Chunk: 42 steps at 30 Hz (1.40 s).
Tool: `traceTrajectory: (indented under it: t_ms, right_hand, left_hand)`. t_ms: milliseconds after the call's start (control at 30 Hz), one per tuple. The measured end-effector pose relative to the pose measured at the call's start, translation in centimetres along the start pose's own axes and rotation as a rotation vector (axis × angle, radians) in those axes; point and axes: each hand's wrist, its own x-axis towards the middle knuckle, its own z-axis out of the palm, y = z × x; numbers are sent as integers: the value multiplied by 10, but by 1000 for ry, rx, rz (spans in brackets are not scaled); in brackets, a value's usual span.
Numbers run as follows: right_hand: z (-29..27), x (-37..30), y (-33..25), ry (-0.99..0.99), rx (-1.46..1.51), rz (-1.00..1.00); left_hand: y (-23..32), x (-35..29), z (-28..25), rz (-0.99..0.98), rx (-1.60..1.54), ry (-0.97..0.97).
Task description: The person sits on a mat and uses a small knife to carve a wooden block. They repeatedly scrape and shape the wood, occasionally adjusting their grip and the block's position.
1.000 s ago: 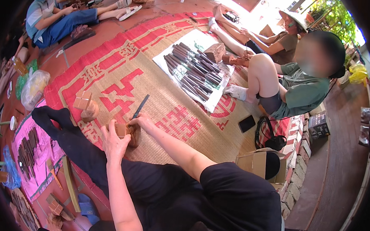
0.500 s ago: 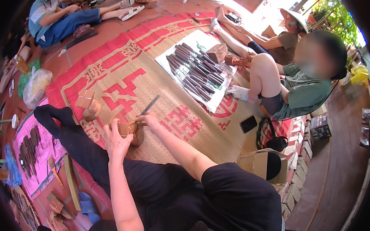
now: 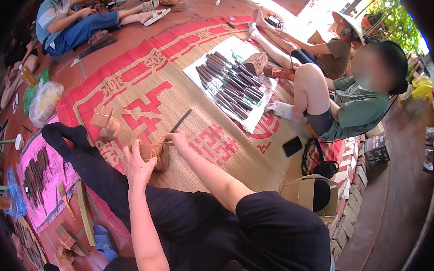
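Observation:
My left hand (image 3: 139, 165) is closed around a small brown wooden block (image 3: 146, 153), thumb and fingers on opposite sides. Right beside it, a rounded piece of brown wood (image 3: 163, 163) rests on the mat; whether the two are joined cannot be made out. My right hand (image 3: 178, 140) pinches a narrow, flat, dark grey file-like tool (image 3: 182, 120), which slants up and away over the mat. That hand is just above the rounded wood. Past my left hand sits a similar block (image 3: 102, 116) on a rounded wooden piece (image 3: 111, 130).
My outstretched legs (image 3: 107, 166) lie across the red and tan mat (image 3: 206, 113). Many dark rods (image 3: 232, 82) lie on a white sheet, near a seated person (image 3: 361, 106). A phone (image 3: 292, 146), headphones (image 3: 323, 165) and a cardboard box (image 3: 295, 191) are at the right; a brush (image 3: 66, 201) lies left.
The tool in my right hand has shifted slightly right and up, and the right hand with it. My left hand keeps its hold on the block. The whole view has shifted slightly.

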Motion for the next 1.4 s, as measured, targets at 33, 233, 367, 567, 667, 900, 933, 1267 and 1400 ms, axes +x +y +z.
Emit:
traceTrajectory:
  t_ms: [33, 233, 367, 567, 667, 900, 933, 1267, 1400]
  right_hand:
    - [-3, 1, 0, 64, 45, 58]
    - [2, 5, 5, -97, -151, -121]
    - [15, -1, 0, -58, -48, -6]
    - [1, 1, -5, 6, -28, 4]
    - [11, 3, 1, -198, -229, 0]
    - [4, 6, 1, -16, 240, 205]
    - [-2, 10, 4, 18, 286, 217]
    - [18, 1, -5, -83, 102, 153]
    - [15, -6, -11, 25, 218, 169]
  left_hand:
    - [-1, -2, -1, -15, 7, -7]
    - [5, 0, 3, -23, -21, -36]
    - [0, -1, 0, -27, 10, -12]
    - [0, 0, -3, -41, -1, -2]
    - [3, 1, -1, -42, -5, -5]
    - [3, 1, -2, -52, -17, -30]
    - [6, 1, 0, -45, -19, -32]
    - [3, 2, 0, -32, 18, -13]
    - [-1, 2, 2, -22, 34, 3]
